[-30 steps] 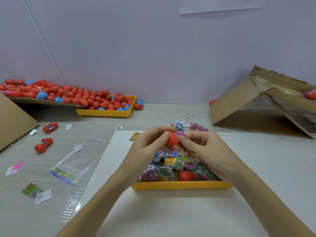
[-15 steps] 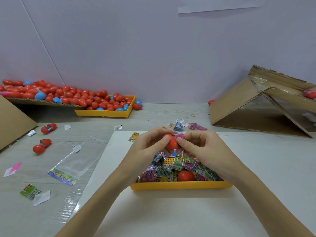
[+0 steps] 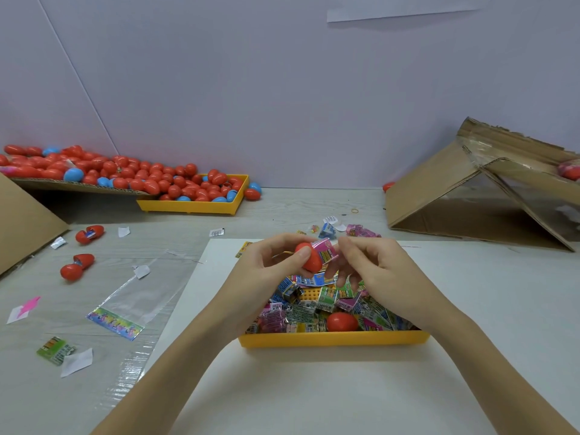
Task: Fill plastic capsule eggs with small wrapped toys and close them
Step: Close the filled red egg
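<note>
Red capsule egg (image 3: 309, 257) gripped in left hand (image 3: 273, 268), pink wrapped toy (image 3: 324, 252) poking out, right hand (image 3: 373, 271) fingers loose, above yellow tray (image 3: 332, 338)

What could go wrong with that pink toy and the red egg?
The pink wrapped toy sticks out of the red egg half that the left hand grips, so it might slip out, or get pinched when closing. The right hand hovers beside it and could knock it loose.

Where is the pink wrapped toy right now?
In the head view, the pink wrapped toy sticks out of the red egg half held by the left hand, above the near yellow tray.
</note>
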`<action>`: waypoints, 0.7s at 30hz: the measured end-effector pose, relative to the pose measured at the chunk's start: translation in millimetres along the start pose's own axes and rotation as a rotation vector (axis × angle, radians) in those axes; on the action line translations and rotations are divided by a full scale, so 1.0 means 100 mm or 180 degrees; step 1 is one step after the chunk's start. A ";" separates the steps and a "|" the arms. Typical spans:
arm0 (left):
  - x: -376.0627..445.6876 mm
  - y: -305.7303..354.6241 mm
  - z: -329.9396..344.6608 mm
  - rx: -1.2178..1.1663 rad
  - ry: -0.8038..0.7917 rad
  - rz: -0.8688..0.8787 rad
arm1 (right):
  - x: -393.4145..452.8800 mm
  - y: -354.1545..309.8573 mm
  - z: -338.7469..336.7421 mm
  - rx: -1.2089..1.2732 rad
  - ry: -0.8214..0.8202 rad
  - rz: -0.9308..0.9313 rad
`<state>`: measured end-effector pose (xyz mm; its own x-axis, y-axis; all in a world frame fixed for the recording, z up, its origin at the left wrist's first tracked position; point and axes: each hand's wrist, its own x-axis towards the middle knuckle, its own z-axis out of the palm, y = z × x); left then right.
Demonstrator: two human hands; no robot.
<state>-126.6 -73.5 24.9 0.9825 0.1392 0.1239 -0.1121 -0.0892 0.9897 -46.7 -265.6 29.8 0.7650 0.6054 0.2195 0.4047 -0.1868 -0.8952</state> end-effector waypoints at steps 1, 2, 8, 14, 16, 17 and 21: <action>0.00 0.00 0.00 -0.0043 0.0022 0.0020 | 0.01 0.00 0.00 0.0093 0.0096 0.0015; 0.00 -0.01 -0.01 -0.0097 0.0027 0.0034 | 0.01 0.01 0.00 0.0173 0.0203 0.0008; 0.00 0.00 -0.03 -0.0096 0.0034 0.0056 | 0.01 -0.02 0.00 0.0347 0.0395 -0.0157; 0.01 -0.03 -0.02 0.0004 0.0063 0.0116 | -0.01 -0.03 0.05 0.0262 0.0329 -0.0139; 0.01 -0.04 -0.02 0.0037 0.0078 0.0122 | -0.01 -0.03 0.04 0.0207 0.0337 -0.0161; 0.01 -0.04 -0.02 0.0039 0.0084 0.0125 | -0.01 -0.03 0.03 0.0164 0.0340 -0.0178; 0.01 -0.04 -0.01 -0.0001 0.0089 0.0088 | -0.01 0.00 0.03 0.0032 0.0295 -0.0231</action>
<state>-124.9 -71.8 21.4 0.9745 0.1641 0.1532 -0.1393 -0.0929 0.9859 -49.2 -264.0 28.2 0.7771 0.5430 0.3183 0.4561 -0.1371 -0.8793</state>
